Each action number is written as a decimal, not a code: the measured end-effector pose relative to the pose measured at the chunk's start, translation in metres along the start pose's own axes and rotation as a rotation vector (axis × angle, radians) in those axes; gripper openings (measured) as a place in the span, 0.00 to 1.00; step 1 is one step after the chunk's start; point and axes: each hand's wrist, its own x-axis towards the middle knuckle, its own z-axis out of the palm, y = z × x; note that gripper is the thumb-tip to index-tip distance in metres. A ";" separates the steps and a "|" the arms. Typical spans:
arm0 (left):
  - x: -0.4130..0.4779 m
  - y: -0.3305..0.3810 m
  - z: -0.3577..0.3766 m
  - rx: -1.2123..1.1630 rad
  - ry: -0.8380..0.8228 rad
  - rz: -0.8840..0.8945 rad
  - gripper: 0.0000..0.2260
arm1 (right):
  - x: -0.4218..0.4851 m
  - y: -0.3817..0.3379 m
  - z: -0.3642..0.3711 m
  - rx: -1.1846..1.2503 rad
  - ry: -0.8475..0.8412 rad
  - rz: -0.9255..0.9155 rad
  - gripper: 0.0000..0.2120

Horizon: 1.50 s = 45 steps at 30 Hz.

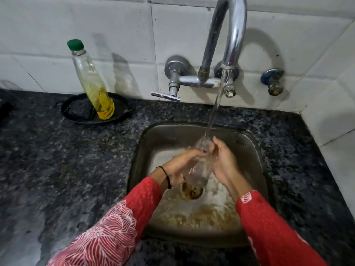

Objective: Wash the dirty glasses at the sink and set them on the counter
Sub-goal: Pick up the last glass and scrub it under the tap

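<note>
— Over the sink [255, 150]? 
— Crowded: spout [230, 31] and stream overhead, lever [166, 96] jutting past the back rim.
— On the counter [57, 160]? 
— Open along the left and front edges; blocked at the back edge by bottle [92, 81] on plate [76, 110].

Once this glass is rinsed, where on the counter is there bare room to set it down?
The widest free patch is the dark granite counter left of the sink, in front of the black tray holding the oil bottle. A narrower bare strip runs right of the sink. The back edge under the tap is cramped. Both hands hold the glass.
</note>
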 end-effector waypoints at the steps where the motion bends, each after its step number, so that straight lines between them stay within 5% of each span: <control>1: -0.004 -0.005 -0.002 0.008 -0.011 -0.020 0.17 | 0.000 -0.004 0.008 -0.150 -0.024 -0.065 0.11; 4: -0.003 -0.013 -0.004 -0.007 0.059 0.071 0.17 | -0.007 -0.016 0.022 -0.549 -0.131 -0.253 0.18; 8: -0.005 0.000 0.002 0.376 0.213 0.313 0.09 | -0.009 -0.030 0.018 -0.938 -0.237 -0.389 0.15; 10: -0.005 0.004 0.001 0.386 0.203 0.355 0.12 | -0.009 -0.033 0.015 -0.877 -0.215 -0.415 0.13; 13: -0.014 0.009 0.002 0.094 -0.016 0.184 0.17 | -0.012 -0.039 0.008 -0.418 -0.214 -0.287 0.10; 15: -0.014 0.012 0.005 0.061 -0.027 0.110 0.15 | -0.014 -0.044 0.006 -0.414 -0.211 -0.290 0.09; 17: -0.007 0.011 0.010 0.274 0.137 0.209 0.12 | -0.015 -0.048 0.007 -0.667 -0.202 -0.366 0.10; 20: 0.006 0.002 0.015 0.767 0.451 0.353 0.25 | -0.016 -0.048 0.015 -0.987 -0.153 -0.450 0.17; 24: 0.002 -0.001 0.012 0.527 0.300 0.297 0.33 | -0.017 -0.044 0.010 -0.725 -0.125 -0.369 0.10; 28: -0.015 0.007 0.001 0.111 0.061 0.057 0.18 | -0.018 -0.041 0.003 -0.385 -0.240 -0.242 0.08; 30: -0.015 0.004 0.003 0.248 0.137 0.061 0.17 | -0.016 -0.037 0.006 -0.552 -0.180 -0.281 0.11; 33: -0.005 -0.004 0.012 0.710 0.471 0.243 0.30 | -0.012 -0.034 0.017 -0.837 -0.070 -0.348 0.13; 35: -0.006 -0.005 0.019 0.699 0.510 0.360 0.32 | -0.010 -0.034 0.020 -0.804 -0.044 -0.388 0.13; 41: -0.022 0.016 0.013 0.036 0.030 0.099 0.12 | -0.013 -0.043 0.012 -0.252 -0.174 -0.280 0.11; 43: -0.017 0.010 0.016 0.236 0.164 0.097 0.17 | -0.012 -0.045 0.015 -0.534 -0.140 -0.318 0.12; 45: -0.007 0.001 0.019 0.873 0.412 0.173 0.31 | -0.008 -0.041 0.020 -0.900 -0.119 -0.359 0.15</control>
